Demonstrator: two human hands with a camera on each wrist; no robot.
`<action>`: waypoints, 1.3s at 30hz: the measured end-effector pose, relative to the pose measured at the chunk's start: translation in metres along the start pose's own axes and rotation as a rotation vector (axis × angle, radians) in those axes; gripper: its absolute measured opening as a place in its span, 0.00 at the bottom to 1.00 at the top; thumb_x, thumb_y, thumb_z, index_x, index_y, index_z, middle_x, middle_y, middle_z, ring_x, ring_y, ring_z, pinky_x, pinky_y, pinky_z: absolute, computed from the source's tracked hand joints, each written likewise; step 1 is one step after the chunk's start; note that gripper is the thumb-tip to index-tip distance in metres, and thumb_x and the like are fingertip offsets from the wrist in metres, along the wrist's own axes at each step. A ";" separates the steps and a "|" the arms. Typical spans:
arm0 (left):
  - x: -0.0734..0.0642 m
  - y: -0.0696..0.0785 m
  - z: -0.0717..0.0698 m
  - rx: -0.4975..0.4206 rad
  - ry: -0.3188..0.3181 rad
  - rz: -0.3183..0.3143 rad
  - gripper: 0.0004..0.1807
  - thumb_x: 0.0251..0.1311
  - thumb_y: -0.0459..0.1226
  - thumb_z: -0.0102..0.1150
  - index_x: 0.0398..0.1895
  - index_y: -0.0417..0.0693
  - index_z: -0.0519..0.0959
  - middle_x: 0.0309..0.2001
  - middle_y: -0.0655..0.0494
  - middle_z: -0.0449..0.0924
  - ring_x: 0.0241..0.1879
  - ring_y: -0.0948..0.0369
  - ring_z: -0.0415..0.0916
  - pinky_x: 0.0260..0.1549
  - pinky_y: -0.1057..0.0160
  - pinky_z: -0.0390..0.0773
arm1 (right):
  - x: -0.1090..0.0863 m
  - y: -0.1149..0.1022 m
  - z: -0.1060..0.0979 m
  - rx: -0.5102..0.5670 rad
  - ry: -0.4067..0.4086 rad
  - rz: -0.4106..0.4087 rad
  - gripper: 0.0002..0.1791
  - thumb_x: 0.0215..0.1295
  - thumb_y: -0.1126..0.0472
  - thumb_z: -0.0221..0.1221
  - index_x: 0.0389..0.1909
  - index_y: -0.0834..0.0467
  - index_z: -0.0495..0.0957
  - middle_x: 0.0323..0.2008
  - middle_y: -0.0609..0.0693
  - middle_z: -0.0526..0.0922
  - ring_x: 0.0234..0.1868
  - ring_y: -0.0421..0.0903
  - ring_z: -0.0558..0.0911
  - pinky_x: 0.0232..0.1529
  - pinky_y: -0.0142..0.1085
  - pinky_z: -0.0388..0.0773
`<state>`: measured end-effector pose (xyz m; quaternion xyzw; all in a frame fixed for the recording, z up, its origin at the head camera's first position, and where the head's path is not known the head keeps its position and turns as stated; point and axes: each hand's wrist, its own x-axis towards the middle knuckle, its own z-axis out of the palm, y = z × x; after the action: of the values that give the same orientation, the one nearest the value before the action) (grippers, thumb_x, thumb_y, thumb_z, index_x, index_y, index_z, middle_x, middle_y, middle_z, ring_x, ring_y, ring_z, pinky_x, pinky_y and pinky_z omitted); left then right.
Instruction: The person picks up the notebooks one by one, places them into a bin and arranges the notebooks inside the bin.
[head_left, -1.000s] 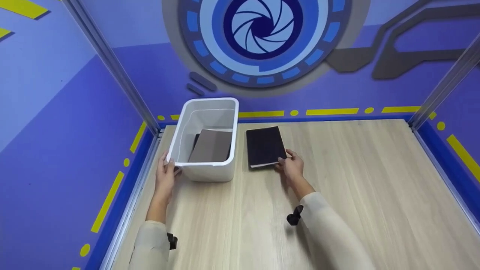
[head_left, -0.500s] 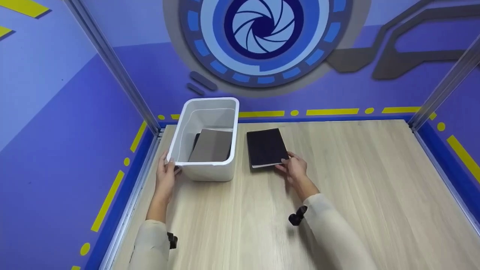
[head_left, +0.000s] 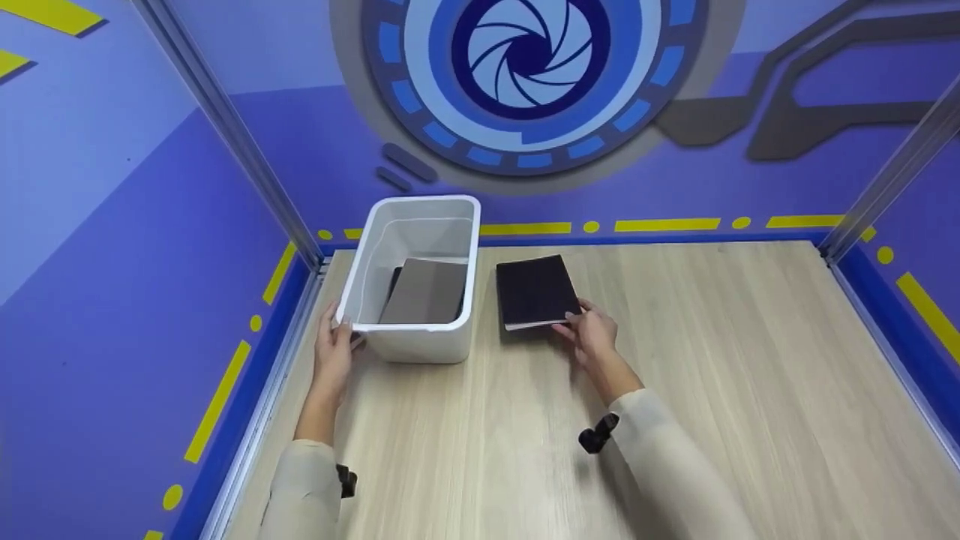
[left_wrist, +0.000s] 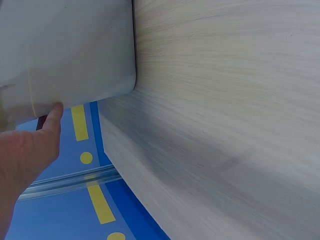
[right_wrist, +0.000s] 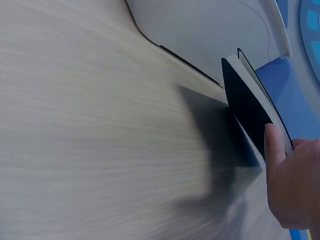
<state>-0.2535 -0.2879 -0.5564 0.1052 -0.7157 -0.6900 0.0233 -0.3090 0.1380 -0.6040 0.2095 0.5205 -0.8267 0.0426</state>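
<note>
My right hand point(head_left: 596, 334) pinches a black hardcover notebook point(head_left: 536, 291) by its near right corner. The right wrist view shows the notebook point(right_wrist: 245, 97) raised off the table, its white page edges visible and its shadow below. To the left stands a white plastic bin point(head_left: 409, 328). With my left hand point(head_left: 332, 352) I grip the bin's near left corner at the rim; in the left wrist view a finger of that hand point(left_wrist: 32, 150) lies against the bin's wall point(left_wrist: 75, 55). A grey-brown book point(head_left: 426, 291) lies inside the bin, partly covering something dark beneath it.
A pale wood-grain table point(head_left: 750, 360) carries everything. Behind it rises a blue and purple printed wall point(head_left: 675, 180); another panel point(head_left: 135, 315) and a metal rail point(head_left: 259, 420) bound the left side. The bin is close to the back left corner.
My right hand has shifted slightly to the right with the notebook, whose near edge sits a bit higher in view. The left hand and the bin stay where they were.
</note>
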 end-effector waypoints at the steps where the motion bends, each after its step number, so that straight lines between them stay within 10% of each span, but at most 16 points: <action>1: 0.001 0.000 0.000 0.002 0.002 0.003 0.31 0.88 0.44 0.34 0.89 0.61 0.45 0.80 0.32 0.58 0.77 0.40 0.65 0.81 0.38 0.65 | -0.001 -0.001 0.000 0.005 -0.001 -0.006 0.35 0.77 0.75 0.47 0.83 0.62 0.59 0.85 0.63 0.55 0.54 0.44 0.86 0.50 0.33 0.91; 9: 0.002 -0.001 0.002 0.023 0.016 0.024 0.31 0.88 0.44 0.34 0.89 0.59 0.46 0.77 0.31 0.60 0.75 0.40 0.67 0.81 0.38 0.66 | -0.007 -0.009 0.002 0.102 -0.010 0.003 0.35 0.77 0.76 0.47 0.83 0.60 0.61 0.84 0.61 0.58 0.32 0.39 0.88 0.41 0.32 0.92; 39: 0.000 -0.002 -0.001 0.025 0.007 0.006 0.32 0.88 0.44 0.34 0.89 0.60 0.44 0.81 0.35 0.56 0.79 0.40 0.63 0.82 0.38 0.63 | -0.028 -0.046 0.014 0.211 -0.067 -0.029 0.34 0.81 0.74 0.45 0.84 0.55 0.59 0.83 0.56 0.63 0.58 0.44 0.87 0.55 0.33 0.89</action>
<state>-0.2532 -0.2887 -0.5584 0.1055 -0.7244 -0.6808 0.0265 -0.3006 0.1427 -0.5487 0.1774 0.4320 -0.8839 0.0259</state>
